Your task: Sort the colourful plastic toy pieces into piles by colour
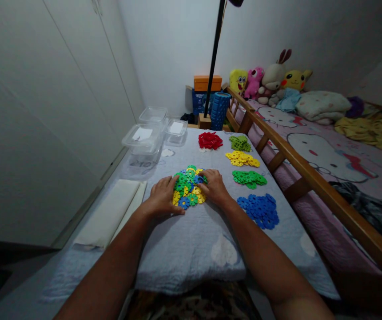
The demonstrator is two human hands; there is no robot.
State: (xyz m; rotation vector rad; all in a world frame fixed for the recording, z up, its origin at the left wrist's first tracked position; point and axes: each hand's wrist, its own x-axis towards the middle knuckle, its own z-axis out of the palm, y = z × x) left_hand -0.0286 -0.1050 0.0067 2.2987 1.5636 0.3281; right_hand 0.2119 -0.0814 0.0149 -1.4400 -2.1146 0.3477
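A mixed pile of flat, notched plastic snowflake discs (187, 189) in green, yellow and blue lies mid-table between my hands. My left hand (161, 195) rests along the pile's left side, fingers spread and thumb stretched out near the front discs. At the pile's right edge, my right hand (215, 186) has its fingers bent, with thumb and forefinger around a blue disc (198, 179). Sorted by colour, separate heaps lie to the right: blue discs (259, 210), green discs (249, 178), yellow discs (242, 158) and light green discs (240, 143). Red discs (210, 140) form a heap at the back.
Clear plastic containers (142, 138), some with white paper on their lids, stand at the back left. A folded cream cloth (111, 213) lies on the left of the cloth-covered table (191, 253). A wooden bed rail (287, 160) runs along the right; a black pole (213, 62) rises behind.
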